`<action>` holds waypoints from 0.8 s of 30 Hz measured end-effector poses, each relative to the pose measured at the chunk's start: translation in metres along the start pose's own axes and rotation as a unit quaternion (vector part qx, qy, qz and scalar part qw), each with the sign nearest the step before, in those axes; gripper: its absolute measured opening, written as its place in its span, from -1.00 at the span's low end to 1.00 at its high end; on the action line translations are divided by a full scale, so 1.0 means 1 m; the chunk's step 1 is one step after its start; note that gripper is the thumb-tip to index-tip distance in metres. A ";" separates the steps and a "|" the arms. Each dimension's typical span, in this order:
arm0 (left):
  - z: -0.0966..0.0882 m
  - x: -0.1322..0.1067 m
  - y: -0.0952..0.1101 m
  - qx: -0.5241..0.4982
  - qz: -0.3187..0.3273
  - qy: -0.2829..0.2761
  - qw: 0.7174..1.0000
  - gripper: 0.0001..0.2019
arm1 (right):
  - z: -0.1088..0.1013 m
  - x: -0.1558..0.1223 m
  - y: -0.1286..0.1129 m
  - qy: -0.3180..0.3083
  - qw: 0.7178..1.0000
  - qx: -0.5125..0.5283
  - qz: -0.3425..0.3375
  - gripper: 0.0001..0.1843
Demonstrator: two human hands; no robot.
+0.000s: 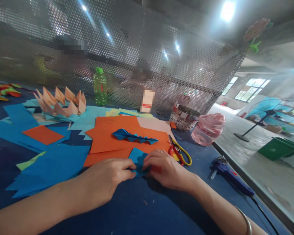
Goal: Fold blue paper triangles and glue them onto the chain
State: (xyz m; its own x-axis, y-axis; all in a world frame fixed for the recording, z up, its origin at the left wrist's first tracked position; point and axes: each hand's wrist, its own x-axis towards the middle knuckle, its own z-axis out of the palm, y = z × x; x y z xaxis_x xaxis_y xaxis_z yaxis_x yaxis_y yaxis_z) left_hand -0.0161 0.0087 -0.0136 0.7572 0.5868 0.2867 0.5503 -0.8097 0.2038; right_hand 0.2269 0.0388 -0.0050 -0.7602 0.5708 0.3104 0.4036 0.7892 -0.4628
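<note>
Between my two hands is a small piece of blue paper (138,159), its lower edge near the table. My left hand (110,174) pinches its left side with thumb and fingers. On the other side, my right hand (165,168) has its fingers curled over the paper's right part, hiding that edge. Just beyond, a folded blue paper strip with pointed, zigzag edges (134,136) lies on orange paper sheets (105,130). Scissors with red and yellow handles (180,151) rest to the right of the sheets.
Blue sheets (54,166) and an orange rectangle (43,134) lie left, behind them a ring of peach paper points (61,106) and a green-capped bottle (100,86). At right are a pink jug (208,130), a patterned basket (183,118) and a blue glue gun (232,178) with its cord.
</note>
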 end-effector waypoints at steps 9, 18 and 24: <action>0.000 -0.008 0.002 0.019 0.031 0.050 0.998 -0.52 | 0.004 0.003 0.001 0.026 0.991 0.107 0.079 -0.88; 0.003 -0.007 0.006 0.032 0.020 0.054 0.998 -0.46 | 0.021 0.002 -0.008 0.102 0.970 0.055 0.212 -0.81; 0.002 -0.006 0.006 0.039 0.017 0.044 0.998 -0.47 | 0.026 0.003 -0.011 0.112 0.967 0.033 0.225 -0.82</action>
State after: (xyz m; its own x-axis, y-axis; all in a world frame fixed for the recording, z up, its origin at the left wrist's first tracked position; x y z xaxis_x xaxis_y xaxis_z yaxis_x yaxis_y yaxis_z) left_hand -0.0166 0.0001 -0.0157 0.7438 0.5535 0.3748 0.5532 -0.8244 0.1196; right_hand 0.2075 0.0261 -0.0209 -0.3825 0.8940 0.2336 0.6290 0.4371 -0.6429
